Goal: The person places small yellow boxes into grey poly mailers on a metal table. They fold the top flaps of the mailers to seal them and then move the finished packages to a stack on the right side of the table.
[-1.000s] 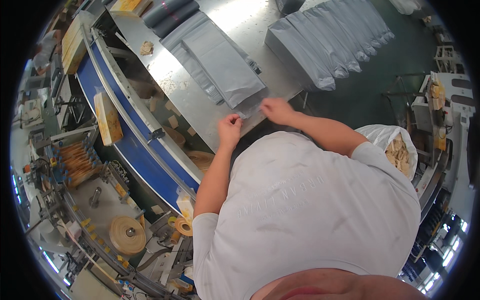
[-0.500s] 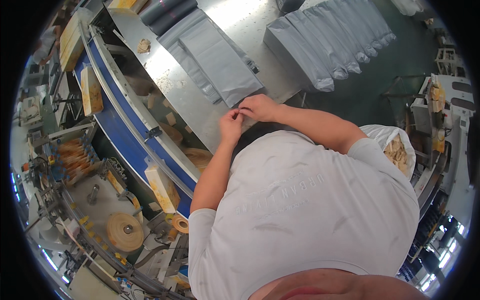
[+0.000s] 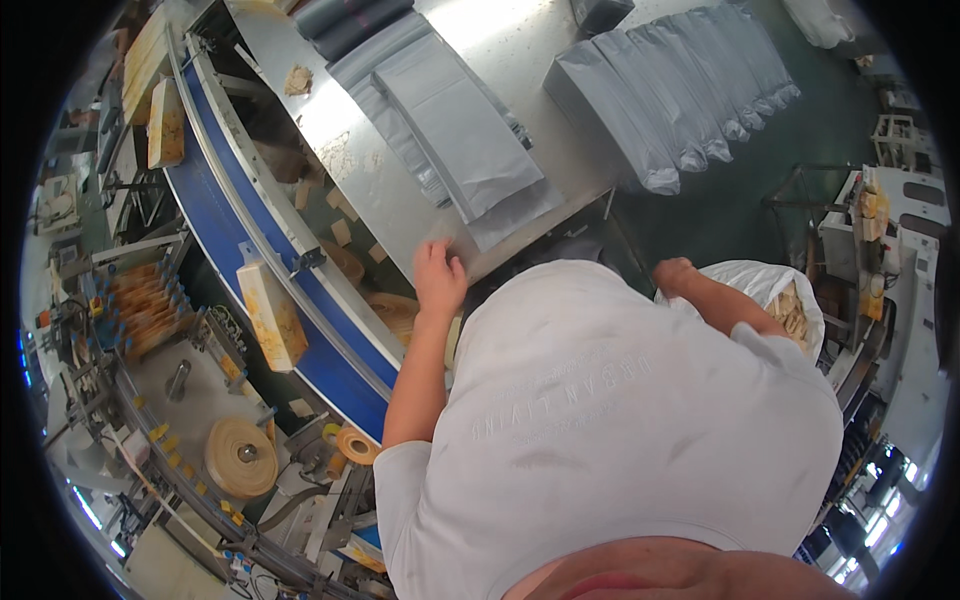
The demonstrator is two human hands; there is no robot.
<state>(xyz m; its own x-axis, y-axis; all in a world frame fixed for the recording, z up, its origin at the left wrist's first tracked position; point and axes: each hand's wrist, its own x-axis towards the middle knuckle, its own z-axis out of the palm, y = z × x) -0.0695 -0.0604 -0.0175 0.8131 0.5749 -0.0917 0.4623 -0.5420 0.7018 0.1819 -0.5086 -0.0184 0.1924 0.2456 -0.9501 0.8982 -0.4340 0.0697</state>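
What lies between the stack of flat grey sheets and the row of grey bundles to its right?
In the head view, only bare metal tabletop separates the stack from the bundles.

Left hand, 10 o'clock of centre: slightly blurred. Right hand, 3 o'clock: grip indistinct. White bag beyond: partly hidden by forearm. Dark rolls, 11 o'clock: cut by top edge.
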